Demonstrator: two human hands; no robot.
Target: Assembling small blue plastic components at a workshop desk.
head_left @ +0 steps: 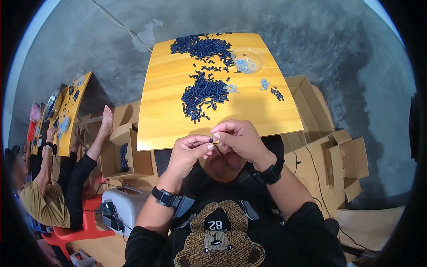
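Both hands meet just off the near edge of the yellow wooden table (pixel 162 127). My left hand (pixel 189 151) is closed in a pinch on a small dark cylindrical piece (pixel 211 140). Touching or almost touching it, my right hand (pixel 240 139) has thumb and forefinger pressed together; what they hold, if anything, is too small to name. Beyond the hands lies a pile of small dark blue cylindrical pieces (pixel 200 95), with tiny pale clear pieces (pixel 231 88) at its right side. Farther right are a small cluster of pale pieces (pixel 264 84) and a few dark pieces (pixel 277 94).
A larger dark pile (pixel 202 46) and a clear bowl (pixel 258 55) of pale pieces occupy the table's far side. Cardboard boxes (pixel 342 164) stand right; another box (pixel 142 155) with dark pieces stands left. A seated co-worker (pixel 49 202) works at another table (pixel 80 104). Cables cross the floor.
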